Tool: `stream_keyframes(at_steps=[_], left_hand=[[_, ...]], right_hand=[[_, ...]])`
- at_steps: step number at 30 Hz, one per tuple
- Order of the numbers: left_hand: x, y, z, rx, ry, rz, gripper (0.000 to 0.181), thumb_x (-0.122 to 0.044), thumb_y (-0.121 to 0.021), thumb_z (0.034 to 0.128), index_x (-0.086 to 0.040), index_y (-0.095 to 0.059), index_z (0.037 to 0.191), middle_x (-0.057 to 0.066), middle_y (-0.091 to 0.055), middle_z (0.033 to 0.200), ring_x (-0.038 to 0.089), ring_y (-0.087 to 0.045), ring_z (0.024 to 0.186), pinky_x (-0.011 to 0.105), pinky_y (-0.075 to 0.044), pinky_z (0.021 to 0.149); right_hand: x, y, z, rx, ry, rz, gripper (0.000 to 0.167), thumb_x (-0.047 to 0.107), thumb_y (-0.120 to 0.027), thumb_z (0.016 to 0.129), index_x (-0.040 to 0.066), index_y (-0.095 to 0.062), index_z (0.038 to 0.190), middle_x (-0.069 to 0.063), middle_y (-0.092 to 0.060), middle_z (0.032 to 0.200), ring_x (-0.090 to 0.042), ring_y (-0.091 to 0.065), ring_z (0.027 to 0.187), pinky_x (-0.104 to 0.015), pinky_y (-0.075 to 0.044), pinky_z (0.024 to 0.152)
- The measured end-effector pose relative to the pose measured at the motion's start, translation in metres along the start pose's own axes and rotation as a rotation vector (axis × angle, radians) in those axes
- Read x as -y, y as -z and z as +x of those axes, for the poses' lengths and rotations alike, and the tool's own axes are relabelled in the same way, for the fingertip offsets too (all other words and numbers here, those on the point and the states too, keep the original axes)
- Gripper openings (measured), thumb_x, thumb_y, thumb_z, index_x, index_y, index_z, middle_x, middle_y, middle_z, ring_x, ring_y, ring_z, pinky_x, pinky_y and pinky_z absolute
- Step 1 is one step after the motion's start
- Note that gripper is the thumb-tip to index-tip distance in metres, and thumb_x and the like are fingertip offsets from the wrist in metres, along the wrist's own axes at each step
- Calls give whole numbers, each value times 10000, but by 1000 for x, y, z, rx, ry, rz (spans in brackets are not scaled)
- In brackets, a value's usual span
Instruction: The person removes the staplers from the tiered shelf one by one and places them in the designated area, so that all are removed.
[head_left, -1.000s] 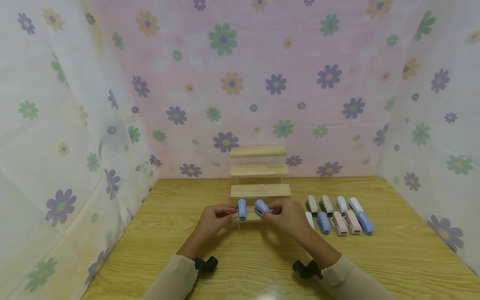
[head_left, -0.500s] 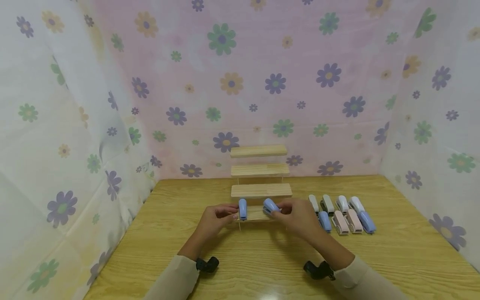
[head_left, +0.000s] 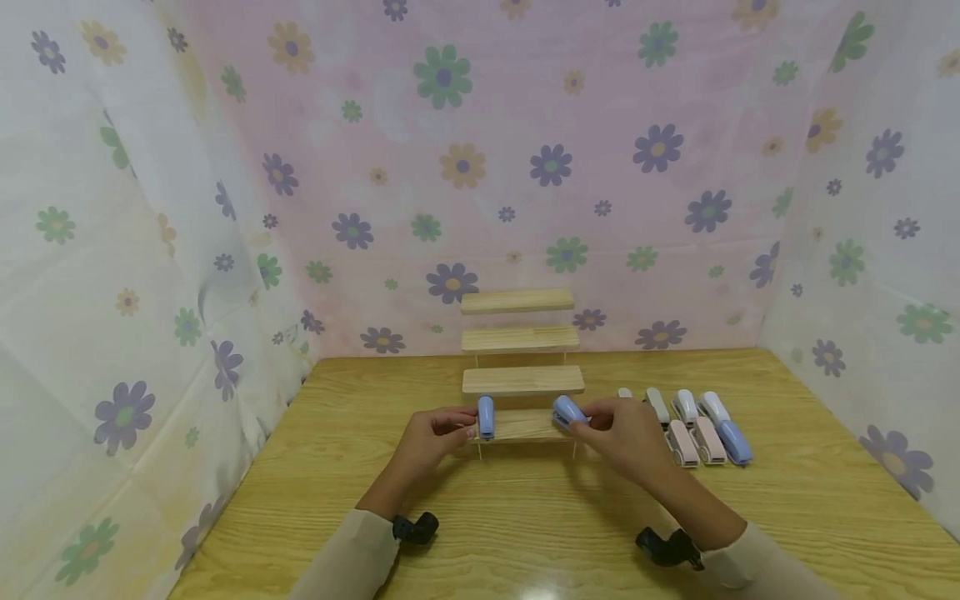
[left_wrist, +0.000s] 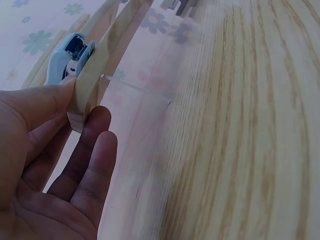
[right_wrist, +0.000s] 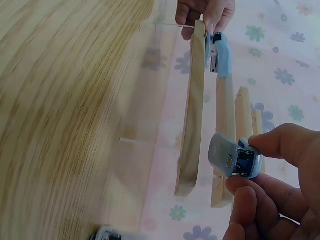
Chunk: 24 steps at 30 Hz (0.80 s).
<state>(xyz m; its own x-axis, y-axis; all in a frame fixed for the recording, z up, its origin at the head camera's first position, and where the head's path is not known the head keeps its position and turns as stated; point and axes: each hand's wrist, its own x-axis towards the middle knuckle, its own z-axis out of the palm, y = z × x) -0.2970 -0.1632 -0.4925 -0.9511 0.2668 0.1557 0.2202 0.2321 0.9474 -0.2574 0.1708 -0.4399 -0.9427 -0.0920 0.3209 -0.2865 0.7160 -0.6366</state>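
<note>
In the head view, a light blue mini stapler (head_left: 486,417) sits on the left end of the lowest board of a tiered wooden shelf (head_left: 525,425). My left hand (head_left: 423,446) grips that board's end; in the left wrist view the thumb lies on top beside the stapler (left_wrist: 59,60), with fingertips (left_wrist: 104,147) beneath the board (left_wrist: 92,80). My right hand (head_left: 626,437) pinches a second blue stapler (head_left: 569,412) at the board's right end. Thumb and fingers hold this stapler (right_wrist: 225,152) from its sides in the right wrist view, tilted and apart from the lowest board (right_wrist: 192,125).
Right of the shelf, several staplers stand in two rows: white ones (head_left: 684,407), a grey one (head_left: 657,407), pink ones (head_left: 708,442) and a blue one (head_left: 734,443). My right hand hides part of the group. Flowered cloth (head_left: 517,125) encloses the wooden table (head_left: 337,400) behind and at both sides.
My right hand has moved rightward along the lowest board with its blue stapler, away from the first one. The left hand and the stapler beside it stay in place.
</note>
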Motion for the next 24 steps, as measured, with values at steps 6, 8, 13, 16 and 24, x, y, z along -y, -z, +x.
stream_keyframes(at_steps=[6, 8, 13, 16, 24], left_hand=[[1, 0, 0, 1, 3, -12, 177, -163, -778, 946, -88, -805, 1105, 56, -704, 1340, 243, -690, 1170, 241, -593, 849], [2, 0, 0, -2, 1, -15, 180, -161, -777, 947, -81, -805, 1106, 61, -703, 1341, 243, -689, 1172, 241, -594, 849], [2, 0, 1, -8, -2, -18, 174, -156, -778, 945, -83, -807, 1100, 55, -704, 1340, 237, -684, 1182, 229, -589, 844], [3, 0, 1, -9, 1, -15, 167, -148, -780, 942, -88, -809, 1095, 51, -707, 1335, 243, -683, 1184, 223, -586, 842], [1, -1, 0, -14, 16, 0, 188, -181, -783, 944, -106, -809, 1114, 47, -702, 1343, 250, -677, 1192, 236, -589, 827]], right_hand=[[-10, 11, -5, -1, -12, -22, 233, 337, -823, 893, 159, -820, 1043, 45, -755, 848, -83, -656, 734, -286, -519, 576], [-13, 14, -6, 4, -18, -19, 240, 328, -818, 898, 147, -816, 1056, 32, -759, 857, -94, -664, 739, -286, -524, 571], [-20, 24, -8, -1, -46, -49, 290, 343, -809, 905, 130, -808, 1101, 11, -774, 902, -124, -697, 786, -293, -541, 582], [-24, 31, -11, -13, -49, -71, 323, 358, -802, 910, 108, -805, 1115, 3, -779, 909, -133, -704, 794, -299, -539, 584], [-40, 52, -19, -65, -71, -93, 411, 428, -778, 928, 72, -794, 1134, -37, -785, 912, -150, -704, 776, -278, -530, 540]])
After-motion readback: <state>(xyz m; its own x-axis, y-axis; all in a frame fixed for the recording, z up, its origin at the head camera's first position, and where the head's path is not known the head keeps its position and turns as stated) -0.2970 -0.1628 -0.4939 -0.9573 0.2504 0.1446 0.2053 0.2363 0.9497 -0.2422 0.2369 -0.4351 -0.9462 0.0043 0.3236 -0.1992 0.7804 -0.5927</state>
